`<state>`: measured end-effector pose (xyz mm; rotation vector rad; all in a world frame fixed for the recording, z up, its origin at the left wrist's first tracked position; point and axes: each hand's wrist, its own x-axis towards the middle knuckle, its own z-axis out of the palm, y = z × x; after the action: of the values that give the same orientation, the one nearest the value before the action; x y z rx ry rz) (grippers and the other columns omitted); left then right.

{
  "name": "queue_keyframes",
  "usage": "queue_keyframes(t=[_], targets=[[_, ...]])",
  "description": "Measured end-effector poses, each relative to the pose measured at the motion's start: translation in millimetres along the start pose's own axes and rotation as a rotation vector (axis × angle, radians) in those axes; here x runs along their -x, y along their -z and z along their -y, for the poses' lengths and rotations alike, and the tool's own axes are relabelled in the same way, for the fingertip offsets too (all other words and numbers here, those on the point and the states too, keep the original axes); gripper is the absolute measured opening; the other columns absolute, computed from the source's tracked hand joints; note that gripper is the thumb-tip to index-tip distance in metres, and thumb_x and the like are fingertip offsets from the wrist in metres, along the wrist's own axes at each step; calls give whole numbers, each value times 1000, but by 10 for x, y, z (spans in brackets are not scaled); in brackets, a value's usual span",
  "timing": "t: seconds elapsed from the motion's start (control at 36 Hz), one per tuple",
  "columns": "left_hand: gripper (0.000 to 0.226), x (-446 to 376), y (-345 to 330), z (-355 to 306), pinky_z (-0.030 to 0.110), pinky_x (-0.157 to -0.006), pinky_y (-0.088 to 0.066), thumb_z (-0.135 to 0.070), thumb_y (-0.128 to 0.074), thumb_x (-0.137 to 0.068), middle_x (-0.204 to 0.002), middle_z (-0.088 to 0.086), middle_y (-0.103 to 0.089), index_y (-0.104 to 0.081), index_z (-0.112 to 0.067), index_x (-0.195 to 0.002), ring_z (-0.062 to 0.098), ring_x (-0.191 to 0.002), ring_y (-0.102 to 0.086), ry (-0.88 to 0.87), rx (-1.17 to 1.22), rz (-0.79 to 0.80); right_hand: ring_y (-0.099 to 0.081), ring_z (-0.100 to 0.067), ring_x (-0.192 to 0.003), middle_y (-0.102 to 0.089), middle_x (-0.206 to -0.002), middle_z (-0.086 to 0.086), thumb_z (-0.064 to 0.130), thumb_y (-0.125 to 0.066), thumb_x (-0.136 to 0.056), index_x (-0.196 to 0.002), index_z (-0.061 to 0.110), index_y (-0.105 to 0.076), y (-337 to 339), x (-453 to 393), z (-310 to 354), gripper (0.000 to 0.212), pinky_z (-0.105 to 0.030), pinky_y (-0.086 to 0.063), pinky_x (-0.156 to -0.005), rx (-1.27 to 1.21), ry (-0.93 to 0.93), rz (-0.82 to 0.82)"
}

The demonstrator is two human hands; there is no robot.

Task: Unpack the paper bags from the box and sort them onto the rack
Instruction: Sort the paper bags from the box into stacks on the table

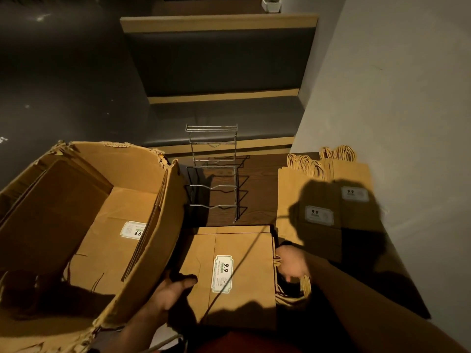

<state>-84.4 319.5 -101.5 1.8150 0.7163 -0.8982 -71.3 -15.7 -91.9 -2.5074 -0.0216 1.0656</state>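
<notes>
A stack of flat brown paper bags (244, 273) with a white label lies on the dark wooden table in front of me. My left hand (173, 291) grips its left edge, thumb on top. My right hand (290, 263) holds the right end, where the twisted paper handles stick out. A torn cardboard box (163, 200) on the left holds more flat labelled bags (114, 238). The wire rack (214, 174) stands upright behind the held stack, with nothing on its tiers.
Two piles of labelled paper bags (328, 200) with handles lie flat at the right, against a grey wall (395, 98). A padded bench (224, 113) runs behind the table (260, 179). Dark floor (63, 72) is at the left.
</notes>
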Motion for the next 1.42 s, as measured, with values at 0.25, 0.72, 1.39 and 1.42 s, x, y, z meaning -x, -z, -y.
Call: queue_keyframes(t=[0.25, 0.72, 1.39, 1.42], targets=[[75, 39, 15, -63, 46, -95, -50, -27, -91, -56, -110, 16, -72, -63, -7, -122, 34, -105, -67, -24, 324, 238, -70, -27, -94, -71, -107, -13, 11, -51, -83, -130, 2, -58, 14, 243, -267, 49, -28, -55, -86, 115, 310, -535], [54, 332, 89, -349, 20, -74, -57, 15, -69, -68, -100, 1, -71, -51, 0, -117, 9, -87, -69, -684, 238, 159, -62, -18, -85, -68, -97, 1, 22, -67, -77, -118, 28, -50, 194, 493, -321, 44, -31, -48, -77, 172, 232, -769], [47, 348, -3, -556, 36, -103, -42, 9, -77, -73, -107, -1, -68, -63, -7, -115, 14, -104, -61, -589, 77, -102, -65, -18, -103, -69, -116, 0, 27, -65, -87, -124, 26, -61, 244, 366, -116, 37, -31, -52, -89, 95, -42, -566], [47, 354, 6, -552, 38, -103, -42, 10, -76, -73, -106, -2, -68, -64, -9, -113, 18, -107, -60, -571, 91, -110, -64, -17, -103, -69, -115, 2, 27, -65, -87, -124, 28, -61, 278, 435, -80, 38, -30, -51, -89, 89, -44, -544]])
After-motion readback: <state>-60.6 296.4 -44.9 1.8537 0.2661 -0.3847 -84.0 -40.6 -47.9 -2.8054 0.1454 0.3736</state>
